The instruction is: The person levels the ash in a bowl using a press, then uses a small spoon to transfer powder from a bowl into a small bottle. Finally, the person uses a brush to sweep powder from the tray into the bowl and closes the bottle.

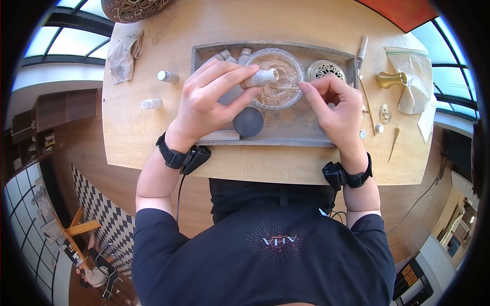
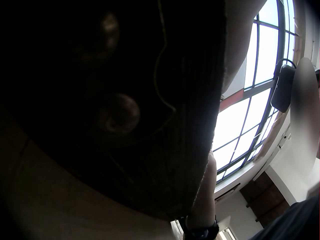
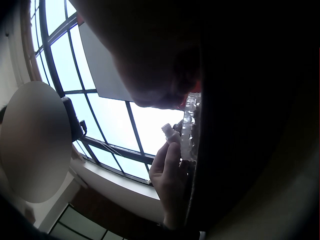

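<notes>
The left hand [image 1: 212,94] grips a small whitish bottle [image 1: 263,78], tilted with its uncapped mouth toward the right, over a glass bowl [image 1: 277,103] of tan powder. Between thumb and fingertips the right hand [image 1: 338,104] pinches a thin stick [image 1: 288,88] that reaches left over the bowl toward the bottle. Whether its tip touches the bottle I cannot tell. In the right wrist view the left hand [image 3: 169,182] holds the bottle [image 3: 170,133] upright-looking beside the bowl's ribbed glass wall [image 3: 188,131]. The left wrist view is mostly dark.
A grey wooden tray [image 1: 293,139] holds the bowl, more bottles, a dark round disc [image 1: 248,122] and an openwork metal lid [image 1: 325,70]. Two small bottles stand or lie at left. A brass vase [image 1: 392,79], a plastic bag [image 1: 408,92] and slim tools are at right.
</notes>
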### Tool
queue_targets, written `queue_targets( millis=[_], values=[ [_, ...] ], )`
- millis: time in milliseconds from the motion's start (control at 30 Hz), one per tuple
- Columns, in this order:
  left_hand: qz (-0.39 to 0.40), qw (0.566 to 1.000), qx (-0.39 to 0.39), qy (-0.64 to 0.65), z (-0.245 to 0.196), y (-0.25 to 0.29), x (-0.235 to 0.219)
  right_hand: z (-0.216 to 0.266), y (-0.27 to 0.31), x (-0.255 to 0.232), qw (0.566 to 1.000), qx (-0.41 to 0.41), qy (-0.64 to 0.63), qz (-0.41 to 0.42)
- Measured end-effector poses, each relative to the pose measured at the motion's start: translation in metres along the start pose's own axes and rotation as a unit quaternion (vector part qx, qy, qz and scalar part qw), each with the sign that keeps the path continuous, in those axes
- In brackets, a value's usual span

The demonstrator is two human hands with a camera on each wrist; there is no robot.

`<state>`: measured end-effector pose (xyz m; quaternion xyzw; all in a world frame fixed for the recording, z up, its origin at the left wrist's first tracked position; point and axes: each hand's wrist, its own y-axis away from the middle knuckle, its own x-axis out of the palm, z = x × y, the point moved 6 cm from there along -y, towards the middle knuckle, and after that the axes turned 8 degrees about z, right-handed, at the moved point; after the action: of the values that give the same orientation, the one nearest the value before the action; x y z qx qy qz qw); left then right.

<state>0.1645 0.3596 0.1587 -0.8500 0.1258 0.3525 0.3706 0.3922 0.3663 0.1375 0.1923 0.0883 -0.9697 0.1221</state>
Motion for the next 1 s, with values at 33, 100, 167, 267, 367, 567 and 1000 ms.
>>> queue_targets(
  millis=[33,100,167,267,367,567,1000],
  values=[
    [0.0,1.0,0.0,0.0,0.0,0.0,0.0,0.0,0.0,0.0,1.0,0.003,-0.007,0.0],
    [0.003,1.0,-0.005,0.001,0.001,0.001,0.0,-0.002,0.0,0.001,1.0,0.013,-0.021,0.001],
    [0.004,1.0,-0.006,0.001,0.001,0.001,0.0,-0.005,0.001,0.001,0.999,0.026,-0.034,0.006],
    [0.003,1.0,-0.003,0.001,0.0,0.0,0.0,-0.006,0.001,0.001,0.998,0.031,-0.047,0.006],
    [-0.001,1.0,0.001,0.0,0.0,0.0,0.0,-0.01,0.001,0.001,0.997,0.042,-0.066,0.005],
    [-0.002,1.0,0.002,0.001,0.0,0.0,0.0,-0.01,0.001,-0.003,0.987,0.073,-0.145,-0.014],
    [0.004,1.0,0.002,0.002,0.001,0.001,0.0,-0.012,0.002,-0.02,0.969,0.058,-0.222,-0.095]
  ],
)
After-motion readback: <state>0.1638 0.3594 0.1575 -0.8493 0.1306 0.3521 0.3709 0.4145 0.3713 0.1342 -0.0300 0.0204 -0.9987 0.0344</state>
